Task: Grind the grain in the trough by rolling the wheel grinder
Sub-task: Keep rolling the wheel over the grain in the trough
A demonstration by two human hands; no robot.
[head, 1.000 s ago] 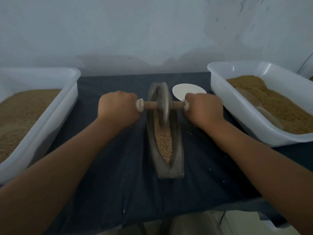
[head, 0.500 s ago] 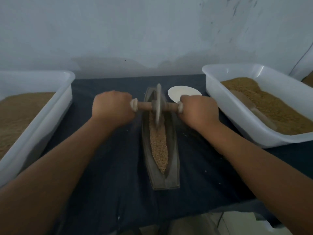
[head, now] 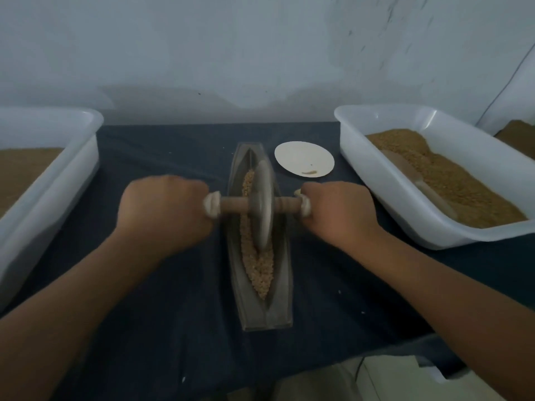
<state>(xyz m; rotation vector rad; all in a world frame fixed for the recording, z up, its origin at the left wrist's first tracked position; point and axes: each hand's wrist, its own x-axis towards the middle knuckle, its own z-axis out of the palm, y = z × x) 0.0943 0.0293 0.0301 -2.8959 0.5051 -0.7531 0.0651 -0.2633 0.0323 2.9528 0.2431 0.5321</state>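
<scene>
A narrow boat-shaped trough (head: 282,302) lies lengthwise on the dark cloth in the middle of the table, holding tan grain (head: 259,270). The wheel grinder (head: 263,204), a grey disc on a wooden axle, stands upright in the trough near its middle. My left hand (head: 163,212) grips the axle's left end, and my right hand (head: 337,211) grips its right end. Grain shows both behind the disc and in front of it.
A white tub (head: 72,166) of brown grain stands at the left. Another white tub (head: 388,180) at the right holds grain with a scoop (head: 417,180) half buried in it. A small white dish (head: 304,159) sits beyond the trough. The wall is close behind.
Both hands have drawn the wheel back toward me along the trough, from its far end to about its middle. Grain behind the disc is now exposed.
</scene>
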